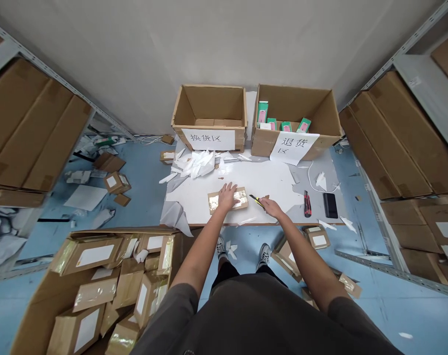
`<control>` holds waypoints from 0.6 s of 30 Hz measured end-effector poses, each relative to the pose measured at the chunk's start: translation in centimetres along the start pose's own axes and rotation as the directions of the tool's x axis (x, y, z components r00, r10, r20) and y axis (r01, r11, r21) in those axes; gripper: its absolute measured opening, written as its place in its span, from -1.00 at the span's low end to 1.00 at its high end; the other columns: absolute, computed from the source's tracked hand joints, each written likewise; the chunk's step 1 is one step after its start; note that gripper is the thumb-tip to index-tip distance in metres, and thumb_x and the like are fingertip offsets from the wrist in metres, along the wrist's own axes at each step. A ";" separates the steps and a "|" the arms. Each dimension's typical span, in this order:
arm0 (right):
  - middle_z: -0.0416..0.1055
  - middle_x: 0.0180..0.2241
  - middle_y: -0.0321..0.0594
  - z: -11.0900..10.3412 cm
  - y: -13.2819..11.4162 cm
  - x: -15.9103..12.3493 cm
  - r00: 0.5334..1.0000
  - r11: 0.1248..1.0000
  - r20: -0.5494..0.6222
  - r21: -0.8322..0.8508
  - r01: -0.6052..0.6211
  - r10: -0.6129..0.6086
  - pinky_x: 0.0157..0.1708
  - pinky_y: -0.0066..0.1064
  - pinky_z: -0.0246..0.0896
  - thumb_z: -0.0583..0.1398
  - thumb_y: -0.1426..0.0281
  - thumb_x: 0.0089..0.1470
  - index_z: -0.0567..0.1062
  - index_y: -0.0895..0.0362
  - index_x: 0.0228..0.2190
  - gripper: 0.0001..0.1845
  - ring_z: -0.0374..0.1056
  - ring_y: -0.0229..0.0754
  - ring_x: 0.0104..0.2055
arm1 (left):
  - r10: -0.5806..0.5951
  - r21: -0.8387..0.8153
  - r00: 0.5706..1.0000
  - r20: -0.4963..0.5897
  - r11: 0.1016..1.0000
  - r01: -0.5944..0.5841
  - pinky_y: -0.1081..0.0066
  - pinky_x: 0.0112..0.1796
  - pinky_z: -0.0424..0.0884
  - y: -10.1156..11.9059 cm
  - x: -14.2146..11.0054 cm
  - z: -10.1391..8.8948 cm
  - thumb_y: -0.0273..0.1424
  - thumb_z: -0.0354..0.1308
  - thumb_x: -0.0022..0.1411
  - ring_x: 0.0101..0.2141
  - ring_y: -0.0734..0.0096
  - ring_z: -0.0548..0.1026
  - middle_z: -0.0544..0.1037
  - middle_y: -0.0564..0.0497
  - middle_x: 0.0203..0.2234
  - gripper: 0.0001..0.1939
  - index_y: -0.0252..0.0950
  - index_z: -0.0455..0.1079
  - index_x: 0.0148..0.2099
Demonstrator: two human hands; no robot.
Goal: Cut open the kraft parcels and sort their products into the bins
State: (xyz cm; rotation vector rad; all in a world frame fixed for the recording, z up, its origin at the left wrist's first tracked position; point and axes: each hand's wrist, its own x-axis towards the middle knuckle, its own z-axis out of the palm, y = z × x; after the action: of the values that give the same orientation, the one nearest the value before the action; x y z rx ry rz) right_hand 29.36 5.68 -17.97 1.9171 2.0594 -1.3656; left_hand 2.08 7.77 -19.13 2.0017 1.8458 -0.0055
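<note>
A small cardboard box (240, 197) with shiny tape across its top lies on the white-covered table (264, 175) in front of me. My left hand (227, 196) rests on top of this box, fingers stretched out and slightly apart. To its right, my right hand (271, 206) grips a yellow and black utility knife (257, 200). The knife's tip points left toward the box's right end, with a small gap between them. Part of the knife's handle is hidden inside my fingers.
Behind stand two open cartons with paper signs, the left (209, 133) and the right (301, 135), which holds green-and-pink boxes. Torn paper (197, 165), a red-black cutter (307, 204) and a phone (330, 205) lie around. A large carton (35, 305) of parcels stands at lower left.
</note>
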 end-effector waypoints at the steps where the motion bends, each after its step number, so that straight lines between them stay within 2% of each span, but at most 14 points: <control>1: 0.57 -0.21 -0.23 0.0 -0.1 0.2 1.000 0.999 -0.008 -0.023 0.022 -0.022 -0.18 -0.38 0.30 -0.14 0.03 0.49 0.57 0.01 -0.02 -0.42 0.49 -0.08 -0.17 | 0.002 -0.020 1.000 0.027 1.000 -0.002 -0.05 0.35 0.15 -0.2 0.3 0.1 -0.23 0.46 0.21 0.41 -0.09 0.22 0.31 -0.18 0.42 -0.17 -0.08 0.23 0.45; 4: 0.57 -0.09 -0.21 0.1 -0.4 0.7 0.997 0.993 -0.016 -0.094 0.071 -0.073 -0.12 -0.37 0.27 0.00 0.05 0.45 0.55 -0.01 0.05 -0.54 0.46 -0.07 -0.06 | 0.013 -0.069 0.999 0.047 0.998 -0.009 -0.07 0.40 0.03 -0.8 0.7 0.5 -0.24 0.39 0.29 0.41 -0.03 0.24 0.35 -0.15 0.41 -0.23 -0.07 0.23 0.46; 9: 0.53 0.02 -0.16 -0.2 -1.3 1.1 0.987 0.961 -0.043 -0.239 0.140 -0.155 0.01 -0.33 0.23 0.11 0.08 0.42 0.54 -0.03 0.10 -0.61 0.36 -0.02 0.12 | 0.116 -0.034 0.992 -0.048 0.993 -0.117 -0.09 0.42 0.00 -1.5 -0.4 1.7 -0.23 0.10 0.48 0.44 0.03 0.20 0.34 -0.16 0.41 -0.39 -0.17 0.20 0.50; 13: 0.50 0.02 -0.14 -0.1 -1.6 1.5 0.970 0.933 -0.045 -0.288 0.218 -0.240 0.02 -0.29 0.23 0.12 0.11 0.44 0.52 -0.04 0.12 -0.63 0.34 0.00 0.16 | 0.150 0.012 0.979 -0.139 0.989 -0.150 -0.10 0.44 0.01 -1.8 -1.0 3.3 -0.30 0.02 0.51 0.43 0.04 0.23 0.37 -0.17 0.39 -0.44 -0.20 0.24 0.48; 18: 0.50 -0.03 -0.12 0.4 -0.7 2.4 0.945 0.912 -0.101 -0.310 0.267 -0.311 -0.02 -0.27 0.24 0.12 0.14 0.46 0.52 -0.03 0.12 -0.65 0.36 0.00 0.10 | 0.149 -0.045 0.959 -0.241 0.985 -0.165 -0.06 0.44 0.05 -2.3 -0.7 5.0 -0.24 -0.05 0.55 0.41 0.02 0.29 0.40 -0.19 0.37 -0.51 -0.28 0.40 0.37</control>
State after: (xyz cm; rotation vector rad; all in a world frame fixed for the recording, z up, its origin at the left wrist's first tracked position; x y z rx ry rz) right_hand 27.99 7.45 -19.18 1.6870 2.5333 -0.9009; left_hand 1.18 5.68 -24.21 2.1759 1.7920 0.3500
